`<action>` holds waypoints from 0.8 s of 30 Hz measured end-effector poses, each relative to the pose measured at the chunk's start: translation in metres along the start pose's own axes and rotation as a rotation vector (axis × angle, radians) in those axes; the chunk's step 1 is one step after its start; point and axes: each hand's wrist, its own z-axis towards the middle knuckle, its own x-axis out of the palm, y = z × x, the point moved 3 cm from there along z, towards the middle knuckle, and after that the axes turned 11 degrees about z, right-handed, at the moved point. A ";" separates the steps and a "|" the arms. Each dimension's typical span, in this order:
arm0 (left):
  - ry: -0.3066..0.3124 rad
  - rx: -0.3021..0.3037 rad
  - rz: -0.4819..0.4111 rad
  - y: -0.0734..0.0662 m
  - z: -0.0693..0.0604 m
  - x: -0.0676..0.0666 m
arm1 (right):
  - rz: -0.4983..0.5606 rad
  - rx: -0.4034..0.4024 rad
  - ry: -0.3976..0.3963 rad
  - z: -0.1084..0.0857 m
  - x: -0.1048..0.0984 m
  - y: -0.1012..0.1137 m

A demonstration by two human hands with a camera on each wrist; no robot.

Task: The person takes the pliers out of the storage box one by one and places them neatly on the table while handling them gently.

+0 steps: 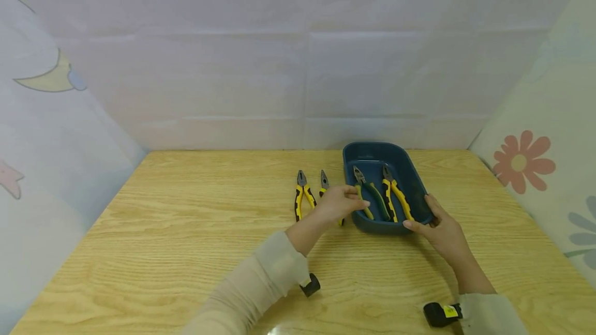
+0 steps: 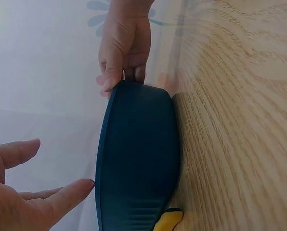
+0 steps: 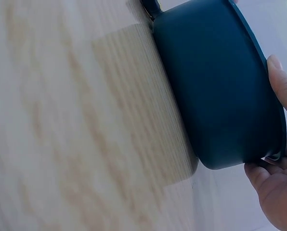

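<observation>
A dark blue plastic basin [image 1: 381, 228] stands on the table. My right hand [image 1: 442, 231] grips its near right corner, thumb on the rim and fingers around the outside. Inside lie pliers with green and yellow handles [image 1: 379, 201] and, to their right, yellow-and-black pliers [image 1: 400, 198]. My left hand [image 1: 336, 204] is at the basin's left rim, near the green-handled pliers. In the left wrist view its thumb and fingers are apart and hold nothing; a fingertip [image 2: 88, 185] appears to touch the rim.
Left of the basin, yellow-and-black combination pliers [image 1: 304, 193] lie on the wooden table [image 1: 195, 231]. Between them and the basin are more pliers [image 1: 324, 180] with narrower jaws, partly hidden by my left hand. A pale cloth wall [image 1: 261, 76] rises behind the table.
</observation>
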 end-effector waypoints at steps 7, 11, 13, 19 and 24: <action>-0.007 -0.006 0.098 -0.007 0.006 0.009 | -0.017 -0.017 -0.007 -0.001 -0.002 0.000; -0.016 -0.025 0.139 -0.008 0.012 0.015 | -0.018 -0.016 -0.004 0.000 -0.002 0.000; -0.025 -0.034 0.141 -0.009 0.014 0.017 | -0.025 -0.019 -0.004 0.000 -0.002 0.000; -0.053 -0.045 0.148 -0.012 0.020 0.021 | -0.058 -0.022 -0.015 0.000 -0.004 0.000; -0.083 -0.077 0.203 -0.013 0.026 0.023 | -0.062 -0.025 -0.019 0.000 -0.004 -0.001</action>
